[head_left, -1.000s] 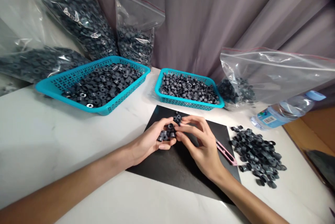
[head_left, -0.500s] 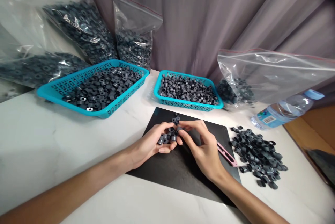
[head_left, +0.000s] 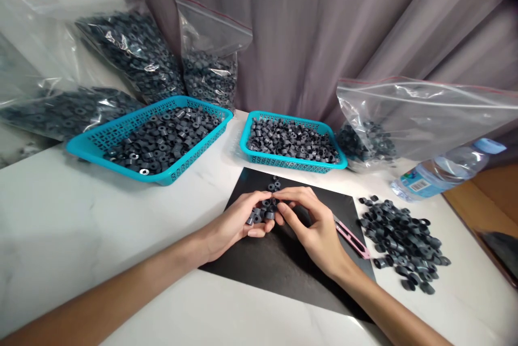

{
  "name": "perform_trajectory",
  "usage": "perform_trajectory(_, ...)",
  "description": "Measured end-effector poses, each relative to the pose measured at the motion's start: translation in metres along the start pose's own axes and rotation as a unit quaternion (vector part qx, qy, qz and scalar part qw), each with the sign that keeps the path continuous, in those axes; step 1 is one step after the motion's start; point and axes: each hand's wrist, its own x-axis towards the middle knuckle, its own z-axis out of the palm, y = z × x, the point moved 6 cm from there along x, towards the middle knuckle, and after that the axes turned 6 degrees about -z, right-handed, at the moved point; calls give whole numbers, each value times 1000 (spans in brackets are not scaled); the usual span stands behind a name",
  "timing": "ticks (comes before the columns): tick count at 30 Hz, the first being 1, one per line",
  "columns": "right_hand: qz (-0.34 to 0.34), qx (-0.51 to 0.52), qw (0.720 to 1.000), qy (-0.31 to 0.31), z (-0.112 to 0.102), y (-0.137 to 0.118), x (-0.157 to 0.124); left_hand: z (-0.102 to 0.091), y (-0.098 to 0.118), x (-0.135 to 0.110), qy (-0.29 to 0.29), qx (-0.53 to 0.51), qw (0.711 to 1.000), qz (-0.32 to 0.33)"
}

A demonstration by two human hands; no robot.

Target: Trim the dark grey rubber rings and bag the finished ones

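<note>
Several small dark grey ring-shaped pieces (head_left: 256,215) lie cupped in my left hand (head_left: 234,219), its fingers curled around them. My right hand (head_left: 313,222) meets it from the right, thumb and fingertips closed together against the rings; which ring they pinch is partly hidden. Just beyond my fingertips, a few more rings (head_left: 275,185) rest on the black mat (head_left: 267,276) under both hands. A pink utility knife (head_left: 353,239) lies on the mat beside my right wrist.
A left turquoise basket (head_left: 121,172) and a right turquoise basket (head_left: 291,162) hold many rings. Clear zip bags (head_left: 212,38) of rings stand behind, another bag (head_left: 404,114) at right. A water bottle (head_left: 445,170) lies near a loose pile of dark pieces (head_left: 404,243).
The view has shifted slightly, so the surroundings sit a little lower and further right. Both hands stay together over the mat, with the right fingertips shifting slightly at the rings.
</note>
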Motion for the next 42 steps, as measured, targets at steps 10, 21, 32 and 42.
perform_trajectory(10,6,9,999,48,-3,3,-3,1,2,0,-12,16,1000,12)
perform_trajectory(21,-85,-143,986,-1,4,-10,-6,1,4,-3,15,-3,1000,23)
perform_trajectory(32,-164,-247,955,15,10,-14,-12,-3,-1,0,28,-10,999,16)
perform_trajectory(42,-157,-264,952,16,11,-8,-13,-1,-1,1,16,-5,1000,23)
